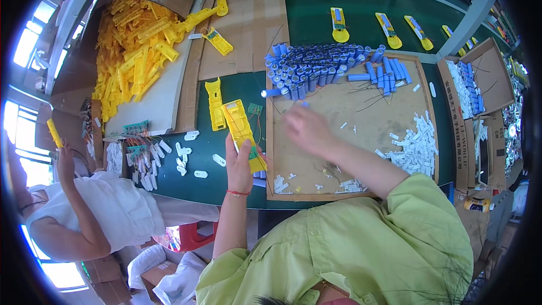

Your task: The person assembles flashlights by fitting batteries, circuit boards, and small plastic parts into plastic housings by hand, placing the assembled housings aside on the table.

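My left hand (240, 166) is closed around the lower part of a yellow plastic housing (239, 120), with thin wires and a bit of green board inside it. Just left of it lies a second yellow shell (214, 103); a small green circuit board (255, 109) is on its right. Over the wooden-rimmed tray (355, 114), my right hand (303, 129) is smeared by motion, its fingers at the near side of a pile of blue battery cells (307, 70). A small blue patch shows at those fingertips; whether it is held, I cannot tell.
More blue cells (389, 74) with black wires and a heap of small white plastic parts (415, 142) share the tray. Yellow housings fill a carton (135, 51) at far left. Wired boards (138, 149) lie nearby. Filled yellow shells (388, 30) line the back. A co-worker's hand (65, 161) holds a yellow piece.
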Available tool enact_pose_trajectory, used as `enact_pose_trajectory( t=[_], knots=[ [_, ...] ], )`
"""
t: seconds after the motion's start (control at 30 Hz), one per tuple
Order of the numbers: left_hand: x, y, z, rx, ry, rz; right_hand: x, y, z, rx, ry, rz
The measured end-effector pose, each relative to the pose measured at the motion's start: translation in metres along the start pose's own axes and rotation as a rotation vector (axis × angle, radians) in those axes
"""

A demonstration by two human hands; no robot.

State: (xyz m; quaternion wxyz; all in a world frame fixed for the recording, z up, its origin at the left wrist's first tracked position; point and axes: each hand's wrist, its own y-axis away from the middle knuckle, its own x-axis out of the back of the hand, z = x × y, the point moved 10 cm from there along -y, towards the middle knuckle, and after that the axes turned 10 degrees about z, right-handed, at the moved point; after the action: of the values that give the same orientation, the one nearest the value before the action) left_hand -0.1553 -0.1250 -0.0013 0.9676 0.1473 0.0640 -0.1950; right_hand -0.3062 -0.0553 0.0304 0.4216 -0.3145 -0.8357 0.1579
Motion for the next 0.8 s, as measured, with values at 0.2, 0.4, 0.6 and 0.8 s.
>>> enact_pose_trajectory(
  t=[0.2, 0.4, 0.6, 0.8],
  knots=[
    [-0.012, 0.001, -0.002, -0.003, 0.008, -0.019, -0.012, 0.01, 0.004, 0.225, 0.262, -0.244],
    [-0.018, 0.002, -0.01, -0.223, -0.223, -0.042, 0.016, -0.015, -0.007, -0.625, -0.848, -0.197],
    [-0.047, 0.033, 0.0, -0.177, -0.215, -0.1, 0.015, -0.017, -0.012, -0.537, -0.655, -0.053],
    [-0.057, 0.037, -0.01, -0.064, -0.084, -0.158, 0.033, -0.004, -0.014, -0.413, -0.269, 0.064]
  ],
)
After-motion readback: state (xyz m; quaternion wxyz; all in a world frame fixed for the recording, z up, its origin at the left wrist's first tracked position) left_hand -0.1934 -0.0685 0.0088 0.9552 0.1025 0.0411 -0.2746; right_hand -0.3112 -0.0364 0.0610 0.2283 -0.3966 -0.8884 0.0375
